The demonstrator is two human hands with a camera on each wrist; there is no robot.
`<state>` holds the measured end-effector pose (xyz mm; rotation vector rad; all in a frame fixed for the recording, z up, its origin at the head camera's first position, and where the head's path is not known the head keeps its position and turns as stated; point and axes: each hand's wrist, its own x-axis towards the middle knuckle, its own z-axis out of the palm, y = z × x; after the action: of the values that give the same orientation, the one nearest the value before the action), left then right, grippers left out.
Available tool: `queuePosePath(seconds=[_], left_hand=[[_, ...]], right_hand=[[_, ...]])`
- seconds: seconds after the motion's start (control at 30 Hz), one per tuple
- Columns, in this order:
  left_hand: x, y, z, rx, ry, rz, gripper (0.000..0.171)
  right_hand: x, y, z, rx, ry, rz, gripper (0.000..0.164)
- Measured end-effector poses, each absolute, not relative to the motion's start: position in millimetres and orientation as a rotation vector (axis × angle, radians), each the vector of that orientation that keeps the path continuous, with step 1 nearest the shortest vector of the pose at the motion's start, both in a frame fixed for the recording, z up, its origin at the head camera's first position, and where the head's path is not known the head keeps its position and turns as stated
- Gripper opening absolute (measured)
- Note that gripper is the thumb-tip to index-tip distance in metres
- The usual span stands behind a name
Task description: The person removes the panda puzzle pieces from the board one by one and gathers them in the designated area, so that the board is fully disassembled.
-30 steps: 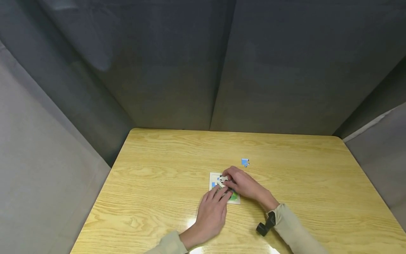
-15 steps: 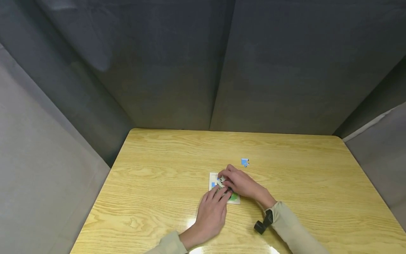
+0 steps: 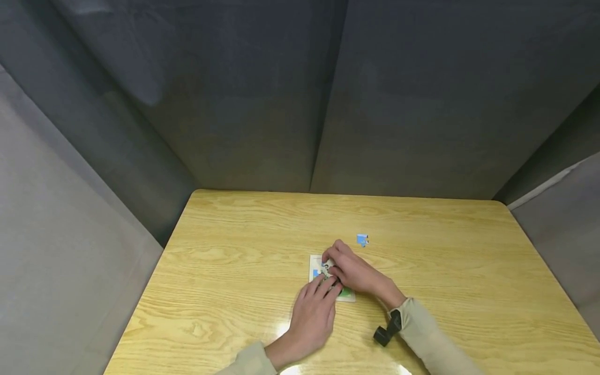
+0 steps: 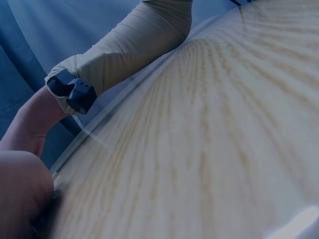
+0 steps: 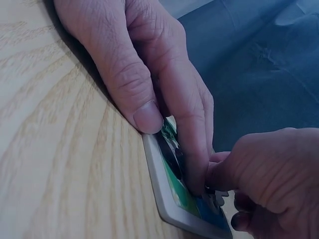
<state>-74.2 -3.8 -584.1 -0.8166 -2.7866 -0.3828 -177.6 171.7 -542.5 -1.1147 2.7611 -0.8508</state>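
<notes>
right hand (image 3: pixel 352 268) shifted slightly toward ten o'clock, apparently pinching the panda-face piece (image 3: pixel 327 266) at nine o'clock, over the puzzle board (image 3: pixel 316 261); left hand (image 3: pixel 313 312), fingers extended, steadies the board's six-o'clock side.

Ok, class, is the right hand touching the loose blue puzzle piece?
Apart. The head view shows bare tabletop between the right hand and the loose blue puzzle piece.

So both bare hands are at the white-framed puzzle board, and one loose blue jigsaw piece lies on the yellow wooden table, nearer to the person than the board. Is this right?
Not quite: the head view shows the loose blue jigsaw piece lying beyond the puzzle board, on its far side. The rest is right.
</notes>
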Motion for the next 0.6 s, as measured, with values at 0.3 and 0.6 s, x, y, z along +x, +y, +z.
queuePosePath(seconds=[0.3, 0.6], left_hand=[[-74.3, -4.5, -584.0, -0.804, -2.780, -0.380, 0.041], [-73.6, -4.5, -582.7, -0.802, -2.763, -0.422, 0.042]], right_hand=[[-177.1, 171.8, -541.5, -1.075, 2.745, -0.872, 0.020], [-182.8, 177.4, -543.0, -0.925, 2.686, -1.028, 0.030]])
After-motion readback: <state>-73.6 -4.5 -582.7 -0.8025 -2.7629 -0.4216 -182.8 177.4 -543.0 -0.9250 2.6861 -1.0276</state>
